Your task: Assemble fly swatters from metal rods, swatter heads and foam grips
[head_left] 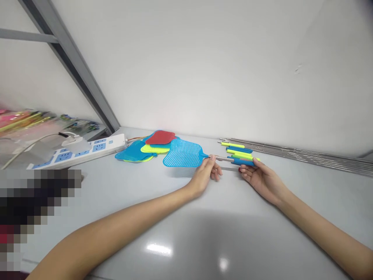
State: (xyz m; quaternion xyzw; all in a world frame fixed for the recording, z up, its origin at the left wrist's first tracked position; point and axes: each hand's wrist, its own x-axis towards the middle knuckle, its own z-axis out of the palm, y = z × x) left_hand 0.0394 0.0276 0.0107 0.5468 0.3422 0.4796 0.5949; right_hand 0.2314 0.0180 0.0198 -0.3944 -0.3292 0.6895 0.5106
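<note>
Holding blue mesh flyswatter (184, 153), slim silvery shaft (224, 158).

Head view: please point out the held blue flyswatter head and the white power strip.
Held blue flyswatter head (183, 153): head view, middle of the mesh.
White power strip (99, 147): head view, blue socket panel.

Toward twelve to one o'clock we count one left hand (204, 175), one right hand (260, 179), one swatter head (184, 153), one held rod (222, 158) and one blue handle (243, 161); at eleven, one red head (163, 137), at least two blue heads (132, 151) and two yellow heads (157, 149); at ten, one power strip (115, 144); at one, four loose handles (233, 144).
</note>
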